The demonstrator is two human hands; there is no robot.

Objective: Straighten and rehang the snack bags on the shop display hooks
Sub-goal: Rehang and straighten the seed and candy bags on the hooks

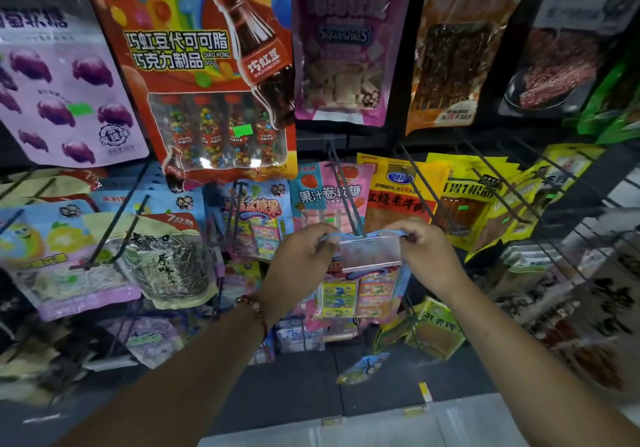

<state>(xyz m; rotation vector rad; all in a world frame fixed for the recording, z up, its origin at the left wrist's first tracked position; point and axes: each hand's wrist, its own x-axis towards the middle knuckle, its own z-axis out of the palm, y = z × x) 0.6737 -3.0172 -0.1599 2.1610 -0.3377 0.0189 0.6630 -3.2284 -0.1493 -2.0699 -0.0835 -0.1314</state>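
Left hand (300, 256) pinching the left top corner of the candy bag (363, 273); bag header stretched level just below the tip of the display hook (346, 197); right hand (424, 254) pinching the right top corner. Likely failure: hang hole missing the hook tip, through blocked sight of the hole; or header tearing under sideways pull; or neighbouring yellow snack bag (398, 197) knocked askew.
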